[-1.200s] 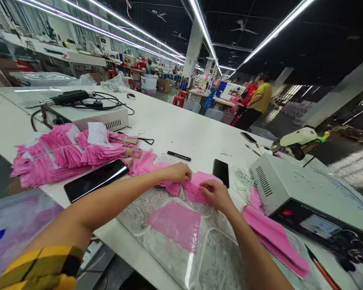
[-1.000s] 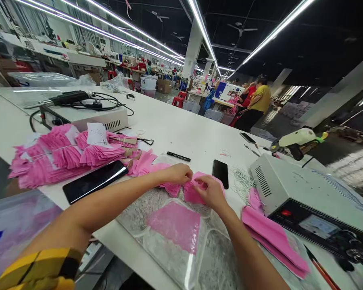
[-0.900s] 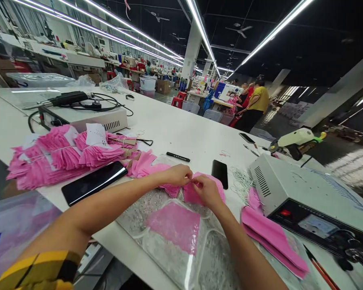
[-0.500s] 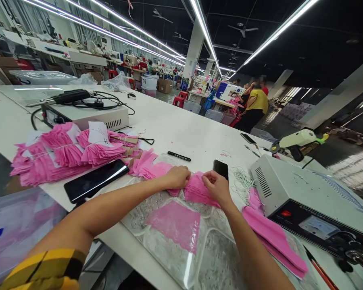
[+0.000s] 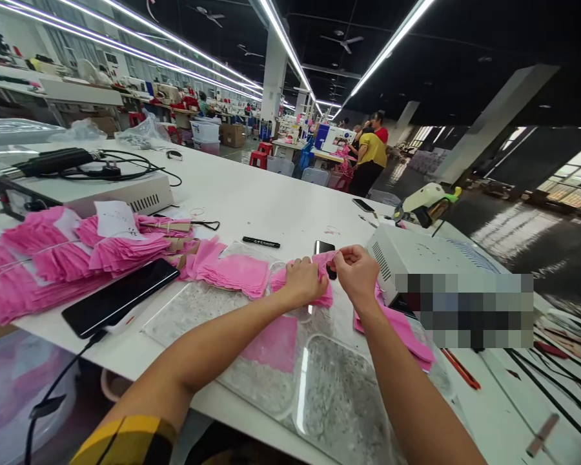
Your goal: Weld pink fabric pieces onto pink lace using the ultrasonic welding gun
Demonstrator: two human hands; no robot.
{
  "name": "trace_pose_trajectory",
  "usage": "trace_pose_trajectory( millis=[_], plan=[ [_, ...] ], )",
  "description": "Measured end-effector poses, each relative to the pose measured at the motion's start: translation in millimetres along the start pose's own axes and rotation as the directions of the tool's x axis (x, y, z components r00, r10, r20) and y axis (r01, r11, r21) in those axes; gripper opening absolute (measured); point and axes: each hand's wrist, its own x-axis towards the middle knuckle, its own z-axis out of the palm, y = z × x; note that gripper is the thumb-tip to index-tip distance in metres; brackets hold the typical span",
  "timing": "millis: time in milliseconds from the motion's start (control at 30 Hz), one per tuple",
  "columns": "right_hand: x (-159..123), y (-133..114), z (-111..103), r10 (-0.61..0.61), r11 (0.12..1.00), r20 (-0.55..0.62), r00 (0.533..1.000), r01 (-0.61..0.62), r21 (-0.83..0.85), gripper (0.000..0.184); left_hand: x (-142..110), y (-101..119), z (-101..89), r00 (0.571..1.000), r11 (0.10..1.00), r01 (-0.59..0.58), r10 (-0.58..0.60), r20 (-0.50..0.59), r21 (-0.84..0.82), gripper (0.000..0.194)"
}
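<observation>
My left hand (image 5: 304, 279) and my right hand (image 5: 357, 272) are both closed on a small stack of pink fabric pieces (image 5: 319, 298), lifted slightly over clear plastic bags (image 5: 329, 387) at the table's front. The two hands sit close together, thumbs toward each other. A fanned pile of pink pieces (image 5: 232, 270) lies just left of my left hand. More pink fabric (image 5: 401, 330) lies under my right forearm.
Tied bundles of pink pieces (image 5: 53, 258) and a black phone (image 5: 119, 298) lie at left. A white machine box (image 5: 416, 255) stands right of my hands, another (image 5: 121, 194) at back left. A black marker (image 5: 260, 242) and a second phone (image 5: 323, 247) lie beyond. People stand far back.
The camera view swung to the right. My hands have gathered the pink stack and raised it off the bags, the right hand now curled tighter over its end.
</observation>
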Motion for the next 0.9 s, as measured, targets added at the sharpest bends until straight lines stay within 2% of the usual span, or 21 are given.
trace_pose_trajectory(
  millis=[100, 200, 300, 433, 500, 600, 700, 800, 900],
  plan=[
    [-6.9, 2.6, -27.3, 0.046, 0.998, -0.085, 0.995, -0.049, -0.036, 0.012, -0.1, 8.1, -1.5, 0.997, 0.997, -0.070, 0.071, -0.013, 0.027, 0.023],
    [-31.5, 12.1, -61.0, 0.120, 0.987, -0.128, 0.984, -0.132, -0.089, 0.012, -15.5, 10.7, -2.7, 0.972, 0.972, -0.233, 0.233, 0.006, 0.041, 0.016],
    [-72.5, 24.5, -91.5, 0.193, 0.966, -0.091, 0.977, -0.206, -0.158, 0.014, -43.7, 6.5, 1.5, 0.895, 0.897, -0.441, 0.439, 0.076, 0.021, 0.011],
    [-124.0, 40.9, -116.8, 0.265, 0.933, -0.005, 0.964, -0.257, -0.251, 0.019, -75.2, -4.2, 14.8, 0.776, 0.789, -0.613, 0.610, 0.160, -0.036, 0.010],
    [-138.8, 47.4, -123.4, 0.280, 0.919, 0.003, 0.960, -0.267, -0.291, 0.021, -78.6, -6.5, 22.9, 0.735, 0.752, -0.656, 0.655, 0.174, -0.061, 0.017],
    [-147.2, 53.3, -129.3, 0.282, 0.904, -0.003, 0.959, -0.266, -0.336, 0.023, -69.6, -2.9, 34.7, 0.711, 0.729, -0.680, 0.682, 0.171, -0.077, 0.026],
    [-147.4, 54.1, -133.8, 0.268, 0.898, -0.027, 0.963, -0.260, -0.356, 0.026, -57.3, 4.8, 42.3, 0.702, 0.720, -0.688, 0.692, 0.172, -0.089, 0.014],
    [-149.9, 52.0, -139.7, 0.212, 0.901, -0.037, 0.977, -0.210, -0.380, 0.027, -57.9, 7.3, 39.9, 0.680, 0.701, -0.704, 0.711, 0.179, -0.110, 0.015],
    [-160.3, 52.0, -147.9, 0.144, 0.894, 0.016, 0.989, -0.123, -0.430, 0.026, -74.7, 1.0, 26.2, 0.650, 0.676, -0.722, 0.736, 0.192, -0.148, 0.013]
  ],
)
